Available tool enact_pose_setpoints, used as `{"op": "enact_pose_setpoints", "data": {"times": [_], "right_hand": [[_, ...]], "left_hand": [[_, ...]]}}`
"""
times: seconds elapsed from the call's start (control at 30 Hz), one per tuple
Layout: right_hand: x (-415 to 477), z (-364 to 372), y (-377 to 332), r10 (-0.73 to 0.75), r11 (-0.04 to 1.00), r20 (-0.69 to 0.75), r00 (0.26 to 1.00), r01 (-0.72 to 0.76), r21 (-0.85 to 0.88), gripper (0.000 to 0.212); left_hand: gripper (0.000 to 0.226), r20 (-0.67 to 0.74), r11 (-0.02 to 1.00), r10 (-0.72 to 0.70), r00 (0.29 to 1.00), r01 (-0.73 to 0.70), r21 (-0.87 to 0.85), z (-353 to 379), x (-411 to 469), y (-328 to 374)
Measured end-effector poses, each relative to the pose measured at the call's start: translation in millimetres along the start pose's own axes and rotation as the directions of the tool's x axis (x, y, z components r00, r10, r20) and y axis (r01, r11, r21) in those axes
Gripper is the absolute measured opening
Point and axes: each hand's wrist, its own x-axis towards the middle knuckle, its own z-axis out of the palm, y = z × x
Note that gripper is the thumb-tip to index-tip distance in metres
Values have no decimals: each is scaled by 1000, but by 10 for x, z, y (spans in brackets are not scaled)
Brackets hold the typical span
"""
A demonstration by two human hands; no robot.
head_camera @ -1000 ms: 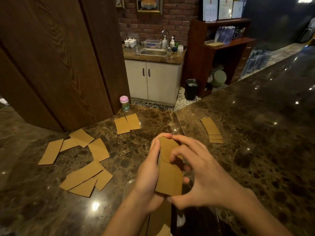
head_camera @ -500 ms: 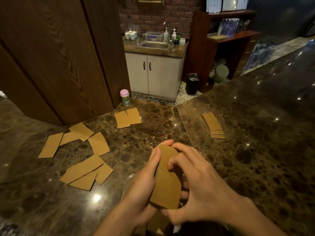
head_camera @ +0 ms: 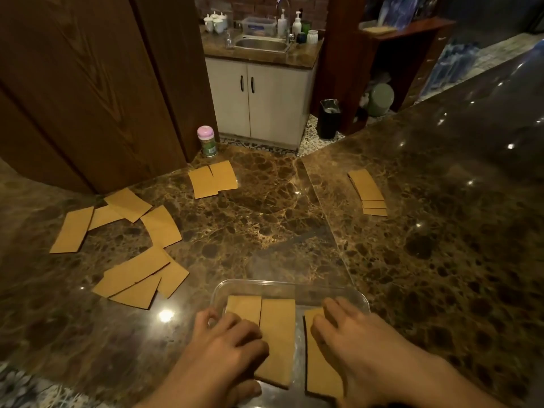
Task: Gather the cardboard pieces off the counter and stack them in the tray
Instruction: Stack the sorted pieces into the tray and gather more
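Observation:
A clear plastic tray (head_camera: 294, 285) sits on the counter right in front of me. Inside it lie tan cardboard pieces: a stack in the middle (head_camera: 278, 340), one at the left (head_camera: 243, 307), one at the right (head_camera: 319, 369). My left hand (head_camera: 226, 346) rests on the left and middle pieces, fingers curled. My right hand (head_camera: 362, 343) presses flat on the right piece. More cardboard lies on the counter: several pieces at the left (head_camera: 141, 270), a pair at the back (head_camera: 212, 179), a fanned stack at the right (head_camera: 368, 191).
A small jar with a pink lid (head_camera: 207, 141) stands at the counter's far edge beside a wooden panel (head_camera: 88, 83). Beyond the dark marble counter (head_camera: 426, 245) are a sink cabinet (head_camera: 259, 98), a black bin (head_camera: 329, 117) and shelves.
Both hands held a cardboard stack upright above the tray; now they have come down and the pieces lie flat in the tray under my hands. The head has tilted down.

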Motion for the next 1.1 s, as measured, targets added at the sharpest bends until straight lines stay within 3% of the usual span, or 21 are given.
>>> {"op": "enact_pose_setpoints", "data": {"times": [0.13,0.3,0.43,0.6,0.8,0.87,0.93,1.0,1.03,1.1], "right_hand": [[144,168,-101,69,996,-22,997,-70,-46,96],[171,292,-172,128,992,-89,988,-129,-13,92],[174,296,-236,155,988,-27,988,-155,17,90],[196,235,-269,178,980,-7,984,-176,97,63],[174,221,-293,138,987,-9,990,-137,84,51],[182,96,-328,158,982,52,986,-162,95,54],[176,-149,-337,149,983,148,978,-163,88,53],[173,-522,-332,119,983,158,980,-139,119,60],[183,-709,-347,111,971,121,986,-134,198,62],[378,-1021,-407,99,930,0,995,-93,355,52]], "left_hand": [[67,58,998,-27,998,25,50,52,53,26],[72,79,999,-23,997,20,41,95,69,12],[75,86,1000,-8,996,5,29,135,77,0],[75,95,999,12,995,-16,40,145,95,-12],[70,129,997,9,992,-19,72,187,72,-33],[62,81,999,32,996,-32,10,85,38,-33],[52,-47,953,6,999,-20,-301,-129,-6,-96],[47,-79,751,-161,984,70,-656,-392,-118,-279],[49,-155,710,-254,955,75,-700,-457,-194,-458],[67,-237,763,-377,895,155,-627,-512,-361,-941]]}}
